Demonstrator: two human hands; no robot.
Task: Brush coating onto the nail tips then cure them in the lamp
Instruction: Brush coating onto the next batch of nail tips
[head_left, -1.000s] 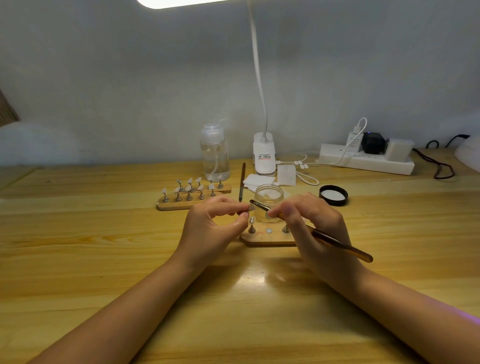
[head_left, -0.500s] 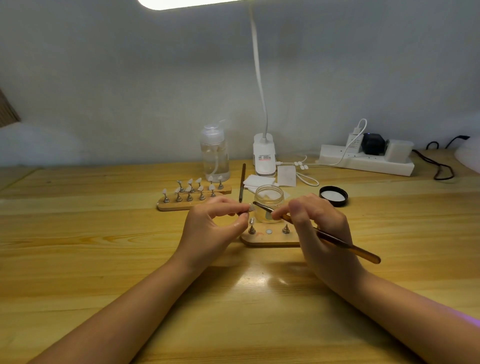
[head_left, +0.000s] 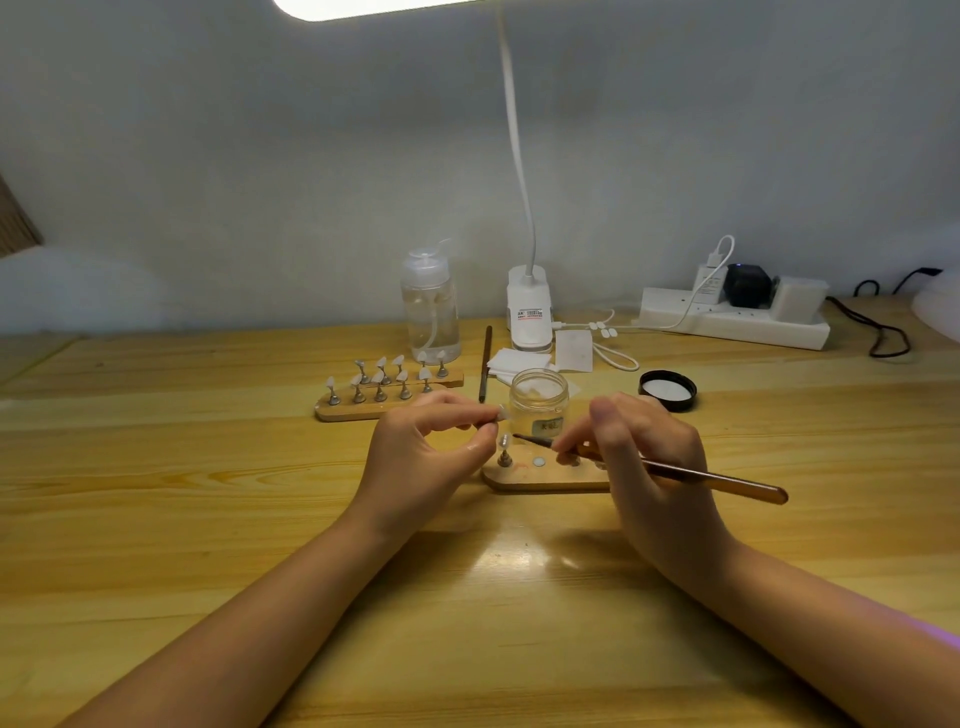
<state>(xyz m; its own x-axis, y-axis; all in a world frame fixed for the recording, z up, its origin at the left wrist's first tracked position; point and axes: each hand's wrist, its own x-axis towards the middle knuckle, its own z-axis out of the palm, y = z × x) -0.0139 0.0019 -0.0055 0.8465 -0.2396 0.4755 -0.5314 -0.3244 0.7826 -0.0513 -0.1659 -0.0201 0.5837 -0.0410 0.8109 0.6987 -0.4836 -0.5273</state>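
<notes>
On the wooden desk (head_left: 156, 519) the left hand (head_left: 423, 457) curls with its grip pinched: forefinger and thumb close together near a small nail tip (head_left: 503, 441) standing on a metal peg of the near wooden holder (head_left: 540, 480); whether the fingers actually touch the tip cannot be told. The right hand (head_left: 649, 467) has its grip closed around a brown brush (head_left: 675, 473), whose bristle end points left, just beside that nail tip. Behind the holder stands an open glass jar (head_left: 539, 402), its black lid (head_left: 667, 389) lying to the right. Farther back left, a second wooden holder (head_left: 384, 400) carries rows of nail tips on pegs. A clear pump bottle (head_left: 430, 312), a desk lamp base (head_left: 529, 306) and a white power strip (head_left: 732, 322) sit by the wall.
</notes>
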